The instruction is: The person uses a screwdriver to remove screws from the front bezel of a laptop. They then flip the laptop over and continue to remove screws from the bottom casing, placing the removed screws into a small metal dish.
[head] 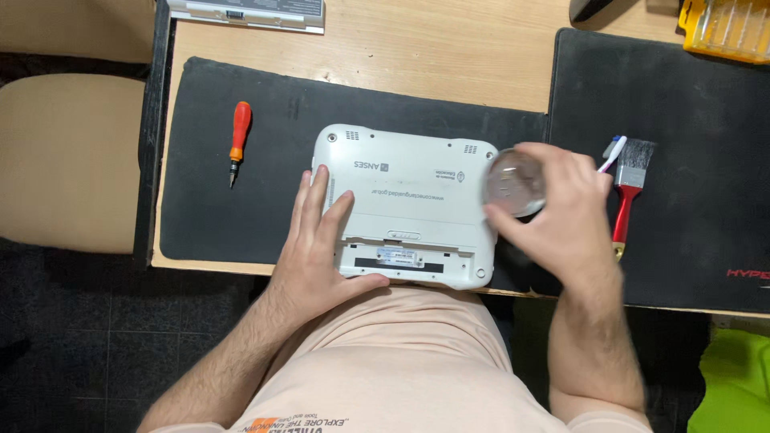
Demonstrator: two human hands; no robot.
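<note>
A small white laptop point(417, 188) lies upside down on a black mat point(265, 120) at the near edge of a wooden desk point(433, 48). My left hand point(321, 248) rests flat on its left side, fingers spread, thumb along the near edge. My right hand point(557, 212) hovers by the laptop's right end and holds a small round clear container point(515, 183) between fingers and thumb.
An orange-handled screwdriver point(238, 138) lies on the mat at left. A red-handled paintbrush point(630, 180) and a toothbrush point(613, 152) lie on a second black mat point(690, 104) at right. A yellow bit case point(726, 28) and a grey battery pack point(249, 12) sit at the back.
</note>
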